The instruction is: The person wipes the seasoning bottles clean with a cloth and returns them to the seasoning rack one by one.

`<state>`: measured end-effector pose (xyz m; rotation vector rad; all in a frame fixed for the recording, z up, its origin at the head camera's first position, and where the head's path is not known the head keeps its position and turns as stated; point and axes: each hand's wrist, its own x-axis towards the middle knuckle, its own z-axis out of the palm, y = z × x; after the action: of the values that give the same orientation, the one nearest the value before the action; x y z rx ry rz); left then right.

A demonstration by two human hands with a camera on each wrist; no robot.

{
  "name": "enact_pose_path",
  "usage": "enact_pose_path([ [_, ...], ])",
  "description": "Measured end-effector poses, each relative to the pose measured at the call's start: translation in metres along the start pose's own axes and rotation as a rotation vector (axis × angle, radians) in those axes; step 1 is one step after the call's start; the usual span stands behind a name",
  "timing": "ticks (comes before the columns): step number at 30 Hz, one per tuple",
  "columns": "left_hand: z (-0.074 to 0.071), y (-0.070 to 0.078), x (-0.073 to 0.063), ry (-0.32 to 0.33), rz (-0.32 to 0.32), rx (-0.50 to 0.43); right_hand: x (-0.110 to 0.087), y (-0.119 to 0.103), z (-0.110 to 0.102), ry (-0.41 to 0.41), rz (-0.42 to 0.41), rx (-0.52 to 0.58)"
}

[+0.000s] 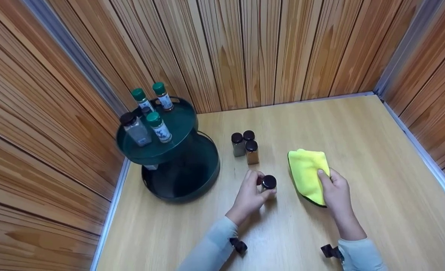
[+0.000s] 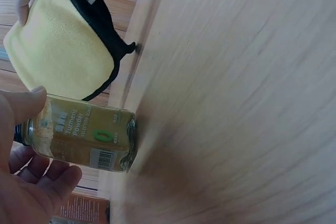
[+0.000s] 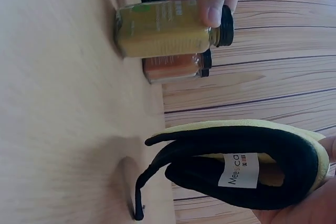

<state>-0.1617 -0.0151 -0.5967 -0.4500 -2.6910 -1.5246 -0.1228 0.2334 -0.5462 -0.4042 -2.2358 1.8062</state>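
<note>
My left hand [image 1: 249, 195] grips a square glass jar of turmeric powder [image 2: 86, 135] near its black cap, thumb on one side and fingers on the other. The jar stands upright, its base at or just above the tabletop; I cannot tell whether it touches. To the right, my right hand [image 1: 337, 192] pinches a folded yellow cloth [image 1: 308, 174] with black edging, thumb on top. In the right wrist view the cloth [image 3: 236, 129] hangs folded, its black inner side and white label showing. Behind the left hand, three black-capped spice jars [image 1: 251, 152] stand close together.
At the left stands a dark green two-tier round rack [image 1: 209, 180]. Its upper tier bears several bottles, including green-capped ones [image 1: 159, 128] and a black-capped grey jar [image 1: 136, 130]. Wood-patterned walls [image 1: 260, 56] enclose the light wooden table [image 1: 358, 135] at the back and sides.
</note>
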Motion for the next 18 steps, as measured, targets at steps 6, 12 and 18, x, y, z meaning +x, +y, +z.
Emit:
enact_pose_path([
  [6, -0.002, -0.001, 0.001, -0.039, -0.052, -0.018, -0.002, -0.006, 0.01, -0.032, -0.009, 0.036],
  [12, -0.007, -0.002, 0.003, -0.124, -0.114, -0.029, -0.004, -0.012, 0.026, -0.109, -0.011, 0.05],
  [18, -0.008, -0.003, 0.005, -0.146, -0.146, -0.064, -0.009, -0.017, 0.047, -0.197, -0.017, -0.009],
])
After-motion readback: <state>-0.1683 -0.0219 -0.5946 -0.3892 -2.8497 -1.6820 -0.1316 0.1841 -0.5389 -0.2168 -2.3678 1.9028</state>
